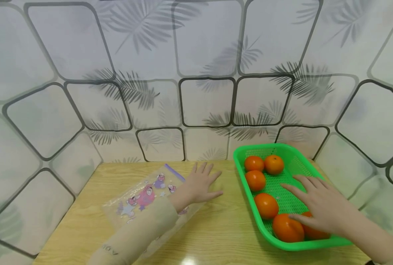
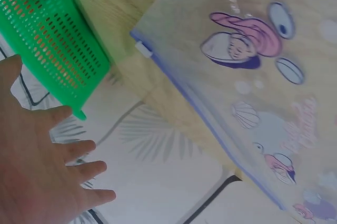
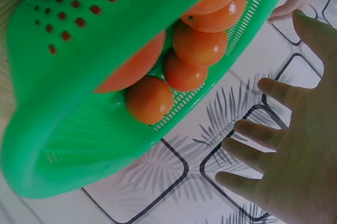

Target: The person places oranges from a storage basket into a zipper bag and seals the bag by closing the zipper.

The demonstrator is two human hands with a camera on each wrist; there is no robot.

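Note:
The left hand, fingers spread, is over the right part of a clear zip bag with pink and purple cartoon prints. In the left wrist view the bag shows its purple zip edge and slider, and the hand holds nothing. Above the right part of a green basket hovers the right hand, fingers apart and empty. Several orange fruits lie in the basket, mostly along its left side and front. The right wrist view shows the spread right hand beside the basket.
A light wooden table carries the bag at the left and the basket at the right. Behind and at both sides stand pale walls with dark rounded outlines and grey leaf prints.

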